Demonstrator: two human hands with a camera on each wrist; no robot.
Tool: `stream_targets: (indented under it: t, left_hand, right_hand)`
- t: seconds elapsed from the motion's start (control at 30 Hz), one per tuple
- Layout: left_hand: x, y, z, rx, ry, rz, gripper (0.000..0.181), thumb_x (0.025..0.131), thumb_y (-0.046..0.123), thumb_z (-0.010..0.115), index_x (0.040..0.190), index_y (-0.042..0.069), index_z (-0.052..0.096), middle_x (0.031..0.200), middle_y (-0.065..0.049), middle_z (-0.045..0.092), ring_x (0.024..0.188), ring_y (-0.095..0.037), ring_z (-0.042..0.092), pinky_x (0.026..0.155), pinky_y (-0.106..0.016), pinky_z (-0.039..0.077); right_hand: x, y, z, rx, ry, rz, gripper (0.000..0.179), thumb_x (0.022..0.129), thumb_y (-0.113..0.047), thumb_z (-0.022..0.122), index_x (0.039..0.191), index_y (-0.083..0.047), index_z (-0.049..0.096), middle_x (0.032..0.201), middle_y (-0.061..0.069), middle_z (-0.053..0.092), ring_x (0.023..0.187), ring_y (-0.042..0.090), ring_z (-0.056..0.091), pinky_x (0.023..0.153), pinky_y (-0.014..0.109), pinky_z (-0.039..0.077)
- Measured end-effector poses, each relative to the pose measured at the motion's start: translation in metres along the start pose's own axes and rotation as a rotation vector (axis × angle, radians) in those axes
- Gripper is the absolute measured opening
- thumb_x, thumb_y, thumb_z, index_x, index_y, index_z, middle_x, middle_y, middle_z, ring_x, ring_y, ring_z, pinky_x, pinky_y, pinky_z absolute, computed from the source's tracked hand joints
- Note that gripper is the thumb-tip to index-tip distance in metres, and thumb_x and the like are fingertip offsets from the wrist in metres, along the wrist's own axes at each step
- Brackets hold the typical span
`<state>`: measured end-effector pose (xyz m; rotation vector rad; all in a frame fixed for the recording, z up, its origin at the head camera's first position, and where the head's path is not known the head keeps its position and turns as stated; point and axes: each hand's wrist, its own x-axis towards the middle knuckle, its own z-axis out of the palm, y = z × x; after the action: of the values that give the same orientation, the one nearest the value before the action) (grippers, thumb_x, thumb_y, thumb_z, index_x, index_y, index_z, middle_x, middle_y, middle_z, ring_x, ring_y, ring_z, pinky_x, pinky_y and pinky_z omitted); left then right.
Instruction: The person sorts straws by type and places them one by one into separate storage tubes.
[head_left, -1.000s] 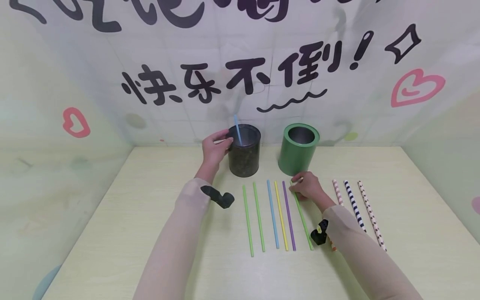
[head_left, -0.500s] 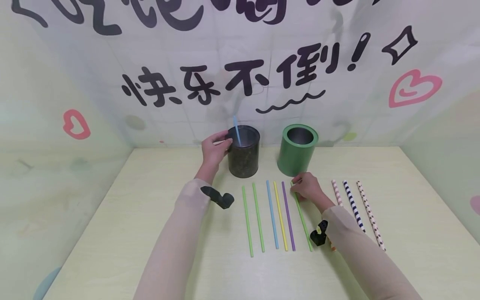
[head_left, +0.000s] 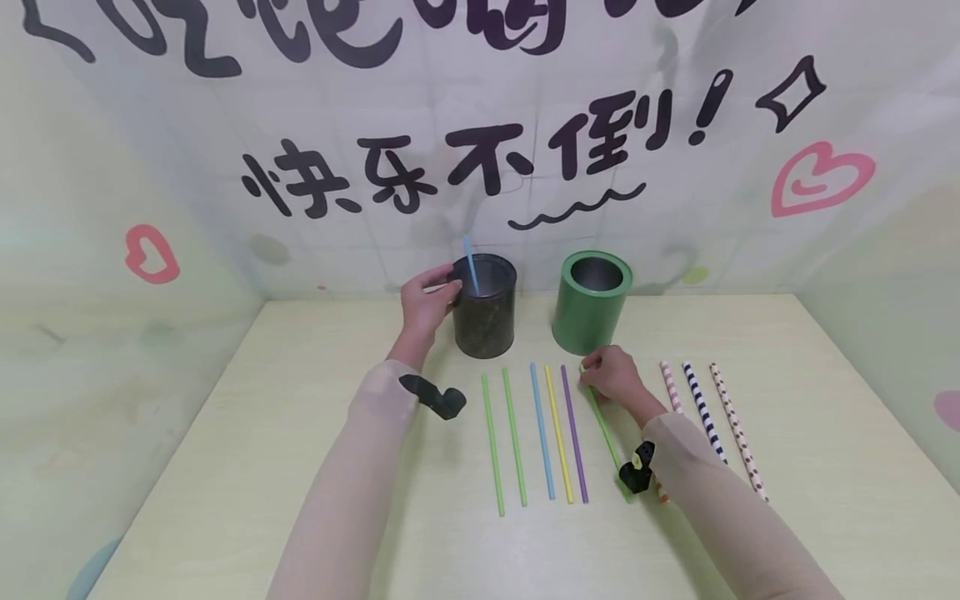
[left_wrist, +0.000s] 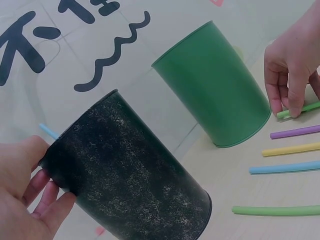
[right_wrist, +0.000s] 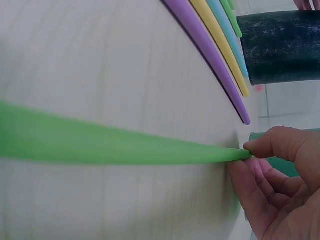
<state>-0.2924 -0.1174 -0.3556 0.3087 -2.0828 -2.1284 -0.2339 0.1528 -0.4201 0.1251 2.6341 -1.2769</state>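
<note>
My left hand (head_left: 427, 304) holds the speckled black can (head_left: 486, 327) at its left rim, thumb and fingers bent over the edge. A light blue straw (head_left: 471, 265) stands tilted inside that can. My right hand (head_left: 615, 373) pinches the far end of a green straw (head_left: 603, 427) between thumb and fingers; the right wrist view shows this straw (right_wrist: 125, 145) stretching back toward the camera. Just beyond the right hand stands a green can (head_left: 590, 315) with a wide rim. A purple straw (head_left: 574, 437) lies left of the pinched one.
Yellow (head_left: 558, 437) and blue (head_left: 542, 433) straws and two green straws (head_left: 492, 446) lie side by side on the pale table (head_left: 300, 467). Patterned straws (head_left: 738, 429) lie to the right, one partly under my right sleeve. A lettered backdrop (head_left: 337, 108) rises behind the cans.
The near end of the pinched green straw has shifted slightly right and looks blurred. My left hand keeps its hold on the black can. The head view has tipped slightly.
</note>
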Motion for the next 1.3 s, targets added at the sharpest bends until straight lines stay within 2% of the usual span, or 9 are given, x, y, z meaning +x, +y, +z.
stream_targets:
  t: [0.27,0.5,0.63,0.77,0.97,1.13,1.3]
  left_hand:
    - [-0.001,0.003,0.001,0.011,-0.009,0.002,0.035,0.082,0.003,0.064,0.116,0.005,0.063,0.105,-0.011,0.054,0.079,-0.014,0.057,0.075,-0.031,0.055]
    - [-0.001,0.002,0.001,0.014,-0.009,0.003,0.035,0.081,0.003,0.064,0.117,0.005,0.063,0.105,-0.011,0.054,0.08,-0.015,0.057,0.075,-0.03,0.055]
    - [-0.001,0.002,0.001,0.014,-0.007,0.004,0.035,0.082,0.003,0.064,0.116,0.005,0.063,0.105,-0.012,0.054,0.08,-0.015,0.057,0.075,-0.031,0.055]
    - [-0.001,0.002,0.001,0.011,-0.009,0.001,0.035,0.082,0.003,0.064,0.116,0.005,0.063,0.106,-0.012,0.054,0.08,-0.016,0.058,0.075,-0.031,0.055]
    - [0.0,0.001,0.004,0.007,-0.018,-0.002,0.035,0.081,0.002,0.064,0.116,0.005,0.063,0.105,-0.012,0.054,0.08,-0.015,0.058,0.075,-0.031,0.055]
    - [-0.002,0.002,0.003,0.013,-0.006,-0.005,0.035,0.081,0.002,0.064,0.116,0.005,0.063,0.104,-0.011,0.055,0.08,-0.015,0.058,0.075,-0.031,0.055]
    - [-0.003,0.003,0.001,0.01,0.003,-0.001,0.035,0.081,0.002,0.065,0.116,0.005,0.063,0.103,-0.011,0.055,0.08,-0.015,0.058,0.074,-0.031,0.055]
  right_hand:
    - [-0.003,-0.007,-0.009,0.02,0.038,-0.037,0.028,0.078,0.003,0.06,0.105,0.007,0.06,0.079,0.01,0.055,0.062,0.014,0.052,0.052,0.028,0.054]
    - [-0.012,-0.025,-0.018,0.063,0.069,-0.153,0.027,0.076,0.004,0.058,0.103,0.008,0.059,0.081,0.012,0.057,0.069,0.018,0.054,0.052,0.031,0.056]
    - [-0.016,-0.041,-0.025,0.083,0.113,-0.229,0.028,0.077,0.004,0.057,0.104,0.008,0.059,0.084,0.015,0.059,0.073,0.021,0.057,0.052,0.031,0.056]
    - [-0.016,-0.057,-0.032,0.056,0.173,-0.29,0.026,0.077,0.002,0.056,0.103,0.006,0.06,0.085,0.015,0.061,0.076,0.024,0.058,0.054,0.027,0.054]
    - [-0.011,-0.083,-0.041,0.01,0.217,-0.328,0.024,0.078,0.002,0.058,0.102,0.003,0.062,0.084,0.013,0.062,0.078,0.023,0.057,0.062,0.025,0.05]
    - [-0.004,-0.108,-0.047,0.02,0.232,-0.357,0.025,0.077,0.002,0.06,0.101,0.001,0.063,0.083,0.012,0.062,0.074,0.019,0.057,0.057,0.022,0.049]
    - [0.005,-0.132,-0.05,0.092,0.243,-0.378,0.025,0.076,0.002,0.059,0.101,-0.002,0.062,0.083,0.011,0.061,0.071,0.018,0.057,0.048,0.021,0.049]
